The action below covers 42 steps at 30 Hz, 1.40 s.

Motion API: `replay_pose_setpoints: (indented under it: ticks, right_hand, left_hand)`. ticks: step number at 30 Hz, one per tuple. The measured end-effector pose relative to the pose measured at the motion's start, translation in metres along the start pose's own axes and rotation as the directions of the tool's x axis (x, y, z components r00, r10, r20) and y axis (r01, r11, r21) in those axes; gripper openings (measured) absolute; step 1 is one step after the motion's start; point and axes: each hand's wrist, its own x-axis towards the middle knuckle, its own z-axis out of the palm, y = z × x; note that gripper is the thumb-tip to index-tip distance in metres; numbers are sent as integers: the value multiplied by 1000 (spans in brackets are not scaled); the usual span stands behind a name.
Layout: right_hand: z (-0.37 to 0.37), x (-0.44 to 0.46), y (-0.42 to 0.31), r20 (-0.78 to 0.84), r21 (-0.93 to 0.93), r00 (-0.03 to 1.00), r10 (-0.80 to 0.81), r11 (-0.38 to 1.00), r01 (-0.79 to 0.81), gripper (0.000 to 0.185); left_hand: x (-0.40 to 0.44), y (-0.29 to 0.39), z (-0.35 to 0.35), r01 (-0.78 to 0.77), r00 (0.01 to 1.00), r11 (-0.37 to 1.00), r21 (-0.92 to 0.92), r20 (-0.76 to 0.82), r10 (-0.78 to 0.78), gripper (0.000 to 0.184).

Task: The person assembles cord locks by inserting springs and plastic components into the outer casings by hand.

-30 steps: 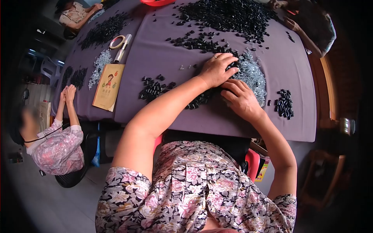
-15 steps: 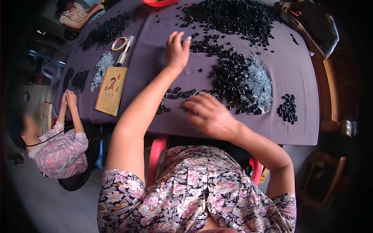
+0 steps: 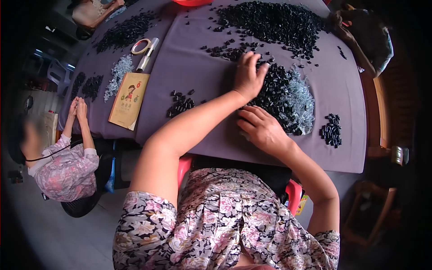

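My left hand (image 3: 250, 77) is at the left edge of a heap of small black pieces (image 3: 276, 85). Its fingers are bent and apart, with nothing visible between them. Closer to me, my right hand (image 3: 266, 131) lies palm down at the near left side of the same heap, fingers extended and slightly curved; what is under the palm is hidden. Thin clear pieces (image 3: 303, 101) cover the heap's right side. Behind my left hand a loose band of black pieces (image 3: 229, 51) lies on the purple cloth.
A large black pile (image 3: 270, 22) spreads at the back. Smaller clusters lie at left (image 3: 180, 104) and right (image 3: 331, 130). A yellow booklet (image 3: 129, 101), tape roll (image 3: 141, 46), clear pieces (image 3: 118, 76) and red basin (image 3: 192, 2) are also there. Other people sit around the table.
Both my hands have moved right to the heap. The black pieces that lay near my right hand are no longer seen there, and a cluster at left shows past my forearm.
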Motion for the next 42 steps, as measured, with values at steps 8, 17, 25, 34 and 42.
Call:
replay_pose_setpoints:
  ticks: [8, 17, 25, 34, 42]
  right_hand:
    - [3, 19, -8, -15, 16, 999, 34, 999, -34, 30]
    - [43, 77, 8, -8, -225, 997, 75, 971, -75, 30]
    - [31, 50, 16, -59, -202, 988, 143, 968, -153, 14]
    - [7, 12, 5, -88, -137, 981, 173, 973, -184, 13]
    - [-27, -29, -33, -220, 1, 935, 279, 958, -285, 38]
  left_hand:
    - [30, -15, -37, -69, 997, 996, 51, -31, 71, 38]
    - [61, -87, -87, 29, 945, 892, 451, 280, -172, 45]
    - [28, -47, -49, -83, 960, 964, 252, 281, 10, 32]
    - [-8, -2, -27, -9, 949, 999, -34, 314, 19, 29]
    - [-3, 34, -117, 189, 949, 976, -106, 274, -154, 36]
